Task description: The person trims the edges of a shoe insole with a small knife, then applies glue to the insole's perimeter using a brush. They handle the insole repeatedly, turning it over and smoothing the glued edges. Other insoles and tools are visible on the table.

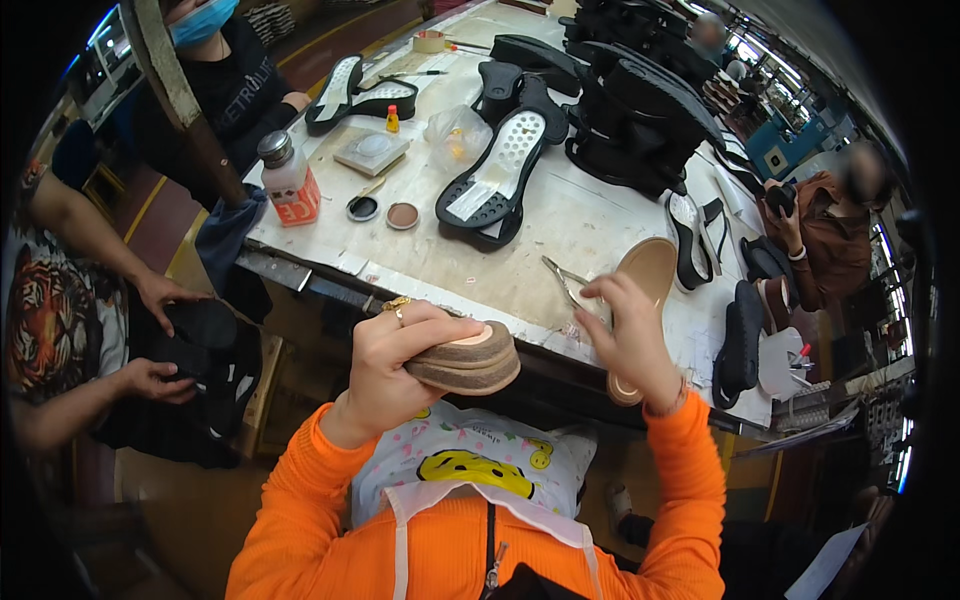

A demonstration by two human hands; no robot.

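My left hand is closed round a thick brown shoe sole with layered sides, held in front of the table edge. A pale patch shows on its top beside my thumb. My right hand hovers over the table edge, fingers curved and apart. Its fingertips are close beside a pair of metal pincers with spread arms; whether they touch is hard to tell. Partly behind that hand lies a long tan sole on the table. A white printed cloth or bag covers my lap.
Black soles with white insides lie mid-table, beyond a pile of black soles. Left stand a bottle, two small round tins and a square pale block. More soles lie right. Co-workers sit left and right; one handles a black shoe.
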